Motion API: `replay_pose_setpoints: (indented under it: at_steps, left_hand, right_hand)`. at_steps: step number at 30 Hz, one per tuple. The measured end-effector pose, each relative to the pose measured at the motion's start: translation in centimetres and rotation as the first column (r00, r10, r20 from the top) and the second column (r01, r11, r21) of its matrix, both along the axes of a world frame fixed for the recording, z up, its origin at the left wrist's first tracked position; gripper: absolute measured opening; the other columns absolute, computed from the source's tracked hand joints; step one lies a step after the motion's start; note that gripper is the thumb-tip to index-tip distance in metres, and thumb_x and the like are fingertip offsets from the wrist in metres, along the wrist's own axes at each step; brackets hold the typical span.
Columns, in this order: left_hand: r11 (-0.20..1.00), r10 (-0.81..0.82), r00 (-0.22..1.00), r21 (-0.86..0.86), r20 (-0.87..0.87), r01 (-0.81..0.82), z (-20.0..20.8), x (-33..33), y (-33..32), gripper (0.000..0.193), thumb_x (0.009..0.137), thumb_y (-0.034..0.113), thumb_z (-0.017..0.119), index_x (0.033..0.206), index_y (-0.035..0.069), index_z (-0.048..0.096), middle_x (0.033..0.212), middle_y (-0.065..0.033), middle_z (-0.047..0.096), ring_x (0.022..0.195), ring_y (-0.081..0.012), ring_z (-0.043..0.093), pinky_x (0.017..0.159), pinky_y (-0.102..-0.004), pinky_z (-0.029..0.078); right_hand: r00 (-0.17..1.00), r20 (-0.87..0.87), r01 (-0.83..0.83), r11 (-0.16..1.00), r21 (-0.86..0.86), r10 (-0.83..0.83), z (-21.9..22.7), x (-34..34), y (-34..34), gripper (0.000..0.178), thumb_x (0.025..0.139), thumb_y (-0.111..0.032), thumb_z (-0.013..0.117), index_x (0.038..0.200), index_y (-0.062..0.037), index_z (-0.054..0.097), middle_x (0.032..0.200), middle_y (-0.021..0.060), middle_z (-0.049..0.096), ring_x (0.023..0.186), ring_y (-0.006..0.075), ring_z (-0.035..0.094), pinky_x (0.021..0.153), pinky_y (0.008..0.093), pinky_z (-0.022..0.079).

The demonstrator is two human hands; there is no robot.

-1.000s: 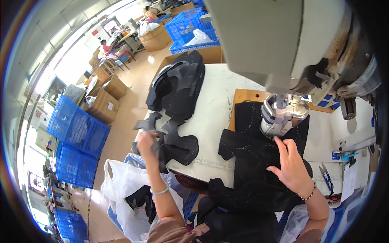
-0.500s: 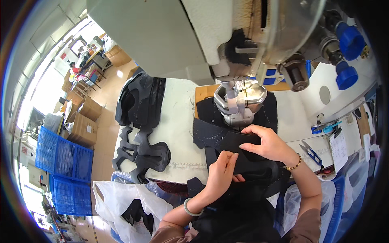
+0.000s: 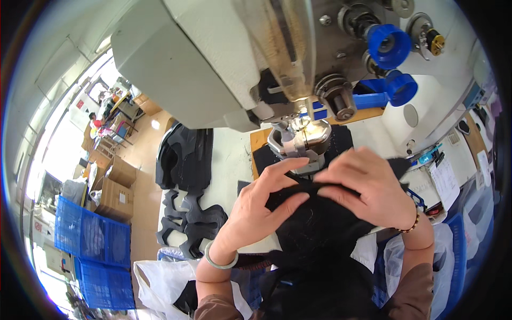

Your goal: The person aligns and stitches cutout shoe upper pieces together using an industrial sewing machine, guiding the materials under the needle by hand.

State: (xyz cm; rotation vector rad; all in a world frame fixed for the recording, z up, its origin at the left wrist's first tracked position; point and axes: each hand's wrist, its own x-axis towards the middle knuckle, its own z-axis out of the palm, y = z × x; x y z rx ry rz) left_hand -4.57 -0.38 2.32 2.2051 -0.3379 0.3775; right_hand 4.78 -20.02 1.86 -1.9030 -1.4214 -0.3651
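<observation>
A black fabric piece (image 3: 314,229) hangs from both my hands and drapes over the table's near edge toward my lap. My left hand (image 3: 258,200) grips its upper edge, with the index finger above and the thumb below. On the other side my right hand (image 3: 373,186), its fingers slightly blurred, pinches the same edge. Both hands are just in front of the sewing machine's metal presser foot area (image 3: 298,141), which is lit by a lamp. More black fabric (image 3: 341,140) lies around and behind the foot. The needle tip is too small to make out.
To the left on the white table lie a stack of black cut pieces (image 3: 186,157) and several wavy cut pieces (image 3: 200,216). A white plastic bag (image 3: 160,282) is below. Blue-handled snips (image 3: 417,199) show partly beside my right hand. Blue crates (image 3: 93,229) and cardboard boxes (image 3: 113,197) stand farther left.
My left hand has moved up and left to the fabric's edge, and my right hand has shifted slightly right. The fabric has been lifted and turned. The view has also shifted.
</observation>
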Motion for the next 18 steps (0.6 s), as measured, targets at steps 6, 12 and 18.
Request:
replay_pose_setpoints:
  at_steps: [6, 12, 18]
  left_hand:
    - [0.931, 0.241, 0.968, -0.266, -0.071, -0.251, -3.1, 2.1, 0.0, 0.023, 0.083, 0.008, 0.066, 0.104, 0.002, 0.061, 0.096, -0.0057, 0.068, 0.093, -0.0149, 0.064, 0.083, -0.0248, 0.047]
    - [0.902, 0.242, 0.965, -0.344, -0.1, -0.261, -3.4, 2.5, -0.7, 0.019, 0.083, 0.007, 0.066, 0.099, -0.001, 0.06, 0.092, -0.0061, 0.067, 0.087, -0.0099, 0.06, 0.079, -0.0216, 0.045]
    - [0.928, 0.274, 0.958, -0.239, -0.083, -0.286, -3.9, 2.4, -0.3, 0.017, 0.085, 0.007, 0.063, 0.096, -0.001, 0.051, 0.082, -0.0065, 0.059, 0.074, -0.012, 0.056, 0.07, -0.0246, 0.044]
  right_hand:
    - [0.896, -0.076, 0.442, 0.87, 0.219, -0.437, -4.2, -1.3, -2.2, 0.028, 0.071, -0.016, 0.076, 0.092, -0.0056, 0.059, 0.08, 0.0088, 0.056, 0.072, 0.0246, 0.056, 0.059, 0.0318, 0.044]
    - [0.302, -0.942, 0.334, 0.908, 0.251, 0.149, -9.3, -4.2, -0.2, 0.018, 0.088, -0.012, 0.061, 0.082, -0.0023, 0.047, 0.072, 0.0082, 0.057, 0.059, 0.0171, 0.062, 0.053, 0.026, 0.051]
    - [0.121, -0.837, 0.501, 0.696, 0.515, 0.533, -10.6, -5.3, 2.2, 0.014, 0.09, -0.003, 0.053, 0.089, -0.0022, 0.04, 0.082, 0.0126, 0.058, 0.066, 0.0237, 0.066, 0.063, 0.0329, 0.058]
